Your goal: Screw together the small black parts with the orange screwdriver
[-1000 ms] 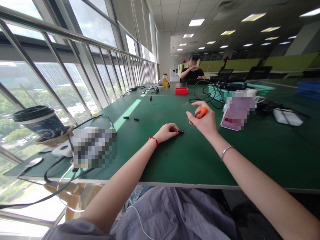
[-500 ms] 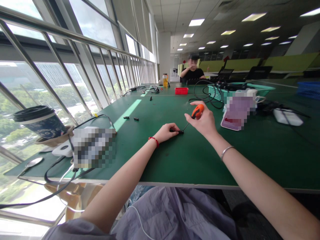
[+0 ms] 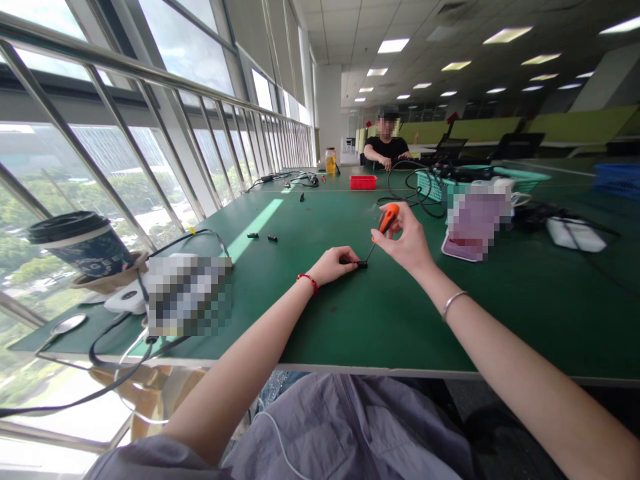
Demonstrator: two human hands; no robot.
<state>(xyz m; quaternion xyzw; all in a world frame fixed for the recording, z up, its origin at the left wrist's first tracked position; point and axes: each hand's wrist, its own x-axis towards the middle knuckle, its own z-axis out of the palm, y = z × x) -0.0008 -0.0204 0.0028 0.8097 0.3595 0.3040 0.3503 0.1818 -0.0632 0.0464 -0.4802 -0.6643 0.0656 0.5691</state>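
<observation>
Green counter (image 3: 350,320) is stretching ahead of me beside the windows (image 3: 150,153). My left hand (image 3: 334,262) is pinching the small black part (image 3: 361,265) at 12 o'clock. My right hand (image 3: 407,243) is gripping the orange screwdriver (image 3: 387,219), now tilting steeper than a second ago, toward 1 o'clock, with its tip meeting the part.

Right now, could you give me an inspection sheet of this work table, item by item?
Surface: green table, flat, lit from the window side.
Job's things: small black part on the table; orange-handled screwdriver tip down on it.
Clutter: lidded coffee cup at left; two loose black bits; red tray; teal basket.
Hands: left hand pinches the part; right hand grips the screwdriver handle.
Cables: black cable looped by the basket; dark cord at near left.
Surroundings: glass wall with railing at left; another person seated at the far end.
</observation>
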